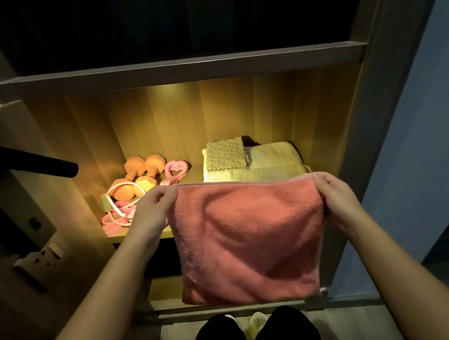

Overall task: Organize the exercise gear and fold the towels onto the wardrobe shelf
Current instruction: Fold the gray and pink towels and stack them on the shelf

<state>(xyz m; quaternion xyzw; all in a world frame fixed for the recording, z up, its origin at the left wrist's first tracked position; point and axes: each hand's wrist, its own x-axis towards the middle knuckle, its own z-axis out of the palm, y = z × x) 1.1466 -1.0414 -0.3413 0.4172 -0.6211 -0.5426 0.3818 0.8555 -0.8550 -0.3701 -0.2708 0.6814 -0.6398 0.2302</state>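
Pink towel (249,239) hangs before wardrobe shelf (138,235); left hand (152,210), right hand (332,196) pinch top corners. Orange dumbbells (137,177), folded towels (252,158) on shelf.

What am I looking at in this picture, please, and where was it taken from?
There is no machine here. The single picture comes from a wide-angle camera worn on a person's head, looking forward and down, so the two bare arms reaching in are the wearer's own. The left hand and the right hand each pinch a top corner of a pink towel, which hangs spread out in front of a lit wardrobe shelf. On the left of the shelf lie two orange dumbbells, a pink heart-shaped grip and some pink cords. On the right sits a stack of folded pale towels.
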